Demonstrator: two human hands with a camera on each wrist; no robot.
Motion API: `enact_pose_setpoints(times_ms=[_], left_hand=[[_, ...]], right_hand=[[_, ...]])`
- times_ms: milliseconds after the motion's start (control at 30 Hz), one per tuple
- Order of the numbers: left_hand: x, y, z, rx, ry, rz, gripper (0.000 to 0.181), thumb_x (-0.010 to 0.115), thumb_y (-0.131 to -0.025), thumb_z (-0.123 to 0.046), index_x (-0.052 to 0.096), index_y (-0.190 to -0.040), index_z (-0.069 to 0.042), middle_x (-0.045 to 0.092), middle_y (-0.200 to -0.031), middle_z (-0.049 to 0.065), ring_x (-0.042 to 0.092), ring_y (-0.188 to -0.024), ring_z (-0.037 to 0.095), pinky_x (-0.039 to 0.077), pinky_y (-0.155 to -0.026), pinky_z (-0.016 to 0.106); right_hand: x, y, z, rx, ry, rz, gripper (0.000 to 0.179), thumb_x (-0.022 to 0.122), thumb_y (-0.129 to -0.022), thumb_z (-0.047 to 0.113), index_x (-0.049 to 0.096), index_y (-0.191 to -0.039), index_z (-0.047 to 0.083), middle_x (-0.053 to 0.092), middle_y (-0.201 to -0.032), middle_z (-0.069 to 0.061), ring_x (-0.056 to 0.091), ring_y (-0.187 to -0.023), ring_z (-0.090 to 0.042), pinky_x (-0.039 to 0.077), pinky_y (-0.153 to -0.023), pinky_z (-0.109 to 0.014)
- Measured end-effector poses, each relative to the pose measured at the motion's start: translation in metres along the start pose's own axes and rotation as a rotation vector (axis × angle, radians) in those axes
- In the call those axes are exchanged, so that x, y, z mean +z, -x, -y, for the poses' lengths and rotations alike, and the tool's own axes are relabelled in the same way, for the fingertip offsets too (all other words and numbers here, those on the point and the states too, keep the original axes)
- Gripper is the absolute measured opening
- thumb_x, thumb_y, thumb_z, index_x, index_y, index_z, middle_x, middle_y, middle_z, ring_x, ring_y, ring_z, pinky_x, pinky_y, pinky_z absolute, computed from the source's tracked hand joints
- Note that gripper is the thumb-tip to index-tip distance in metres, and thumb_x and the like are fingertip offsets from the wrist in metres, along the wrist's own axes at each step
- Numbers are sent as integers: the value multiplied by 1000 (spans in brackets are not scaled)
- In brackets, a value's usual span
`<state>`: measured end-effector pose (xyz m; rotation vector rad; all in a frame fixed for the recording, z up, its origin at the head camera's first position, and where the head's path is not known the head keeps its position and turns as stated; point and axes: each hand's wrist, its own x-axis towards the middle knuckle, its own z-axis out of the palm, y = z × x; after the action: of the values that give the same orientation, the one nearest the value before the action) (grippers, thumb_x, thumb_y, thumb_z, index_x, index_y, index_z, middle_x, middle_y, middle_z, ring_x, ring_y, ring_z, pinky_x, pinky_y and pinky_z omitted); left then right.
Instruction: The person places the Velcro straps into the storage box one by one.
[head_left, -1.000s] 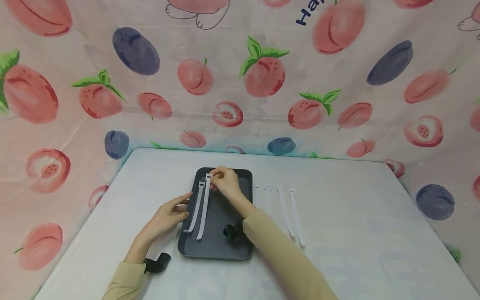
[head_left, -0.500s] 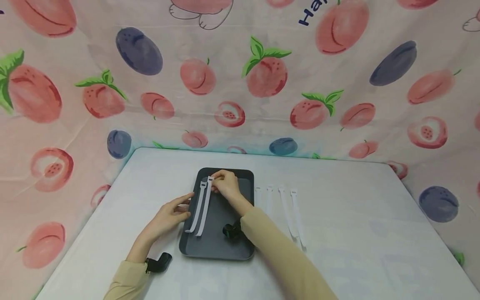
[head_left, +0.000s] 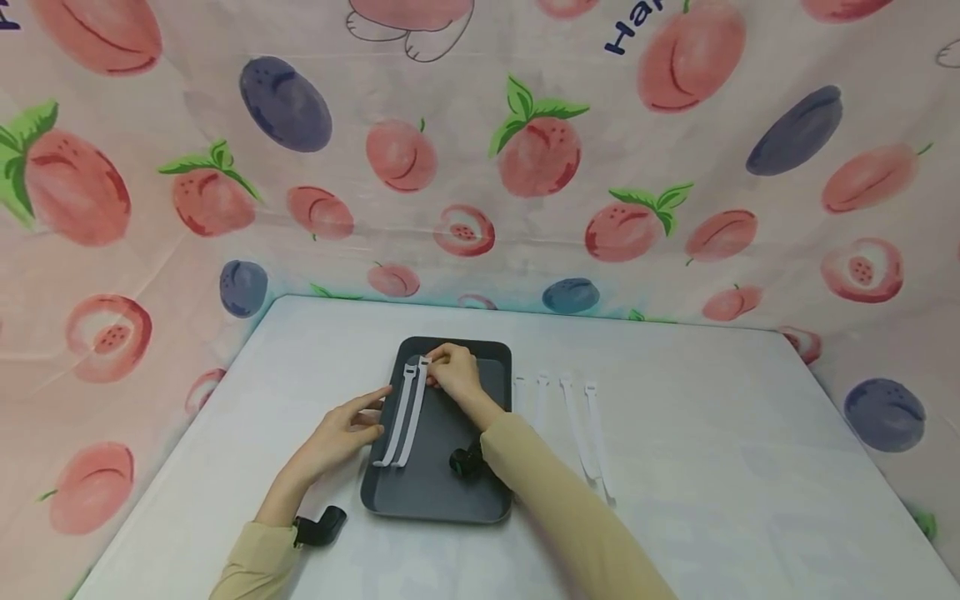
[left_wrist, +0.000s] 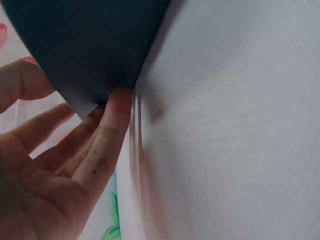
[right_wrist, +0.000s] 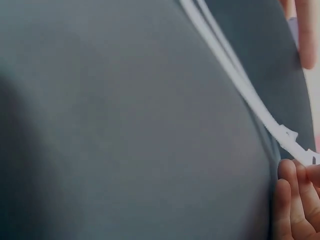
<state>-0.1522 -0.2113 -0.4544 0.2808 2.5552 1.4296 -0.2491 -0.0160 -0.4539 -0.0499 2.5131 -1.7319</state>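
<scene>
A dark grey tray (head_left: 442, 492) lies on the table with two white cable ties along its left side. My right hand (head_left: 456, 372) pinches the slotted head of the right-hand cable tie (head_left: 414, 414), near the tray's far end; the right wrist view shows the thumb and fingers (right_wrist: 297, 200) at that head. Just left of it, almost parallel, is the other cable tie (head_left: 399, 417). My left hand (head_left: 335, 432) touches the tray's left wall with its fingers spread and fairly straight. In the left wrist view the fingers (left_wrist: 102, 145) meet the wall's outer side.
Several more white cable ties (head_left: 577, 425) lie in a row on the white table (head_left: 720, 450), right of the tray. Partly behind the right forearm, their near ends are uneven. A fruit-print cloth (head_left: 337, 242) stands behind and beside the table.
The right hand has shifted slightly toward me with its cable tie. That tie's near end has come in line beside the other tie. The left hand stays against the tray.
</scene>
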Motion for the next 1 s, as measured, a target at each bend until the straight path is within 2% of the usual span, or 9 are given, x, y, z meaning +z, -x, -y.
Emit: enact_pose_setpoints(times_ms=[200, 500, 700, 867, 1000], left_hand=[[1, -1, 0, -10, -7, -4, 59, 60, -90, -11, 42, -146, -16, 50, -137, 24, 59, -117, 38, 49, -94, 49], [1, -1, 0, -9, -4, -6, 59, 60, -90, -10, 42, -146, -16, 52, -136, 22, 60, -115, 36, 50, -94, 49], [1, -1, -1, -9, -2, -5, 59, 59, -90, -9, 42, -146, -15, 52, -136, 23, 60, -115, 37, 50, -94, 49], [1, 0, -2, -14, -3, -7, 59, 59, -90, -9, 42, -146, -16, 52, -136, 23, 60, -115, 36, 50, -93, 48], [0, 0, -1, -12, -4, 0, 59, 60, -90, -10, 42, -146, -15, 52, -136, 23, 60, -115, 36, 51, -92, 47]], right_hand=[[2, -2, -4, -8, 48, -5, 14, 60, -85, 0, 71, -94, 2, 73, -76, -15, 61, -51, -8, 53, -51, -22], [3, -3, -5, -13, 119, -18, 15, 62, -84, 2, 72, -95, 5, 73, -72, -12, 64, -52, -12, 52, -50, -22], [3, -3, -5, -15, 123, -20, 15, 64, -83, 1, 70, -96, 4, 74, -75, -12, 65, -53, -13, 52, -50, -21], [1, -3, -5, -13, 107, 16, 17, 64, -84, 0, 70, -100, 2, 74, -80, -14, 67, -57, -14, 54, -53, -22], [-3, -2, -3, -11, 85, 81, 21, 63, -86, 0, 68, -106, 1, 74, -85, -17, 69, -64, -19, 55, -58, -25]])
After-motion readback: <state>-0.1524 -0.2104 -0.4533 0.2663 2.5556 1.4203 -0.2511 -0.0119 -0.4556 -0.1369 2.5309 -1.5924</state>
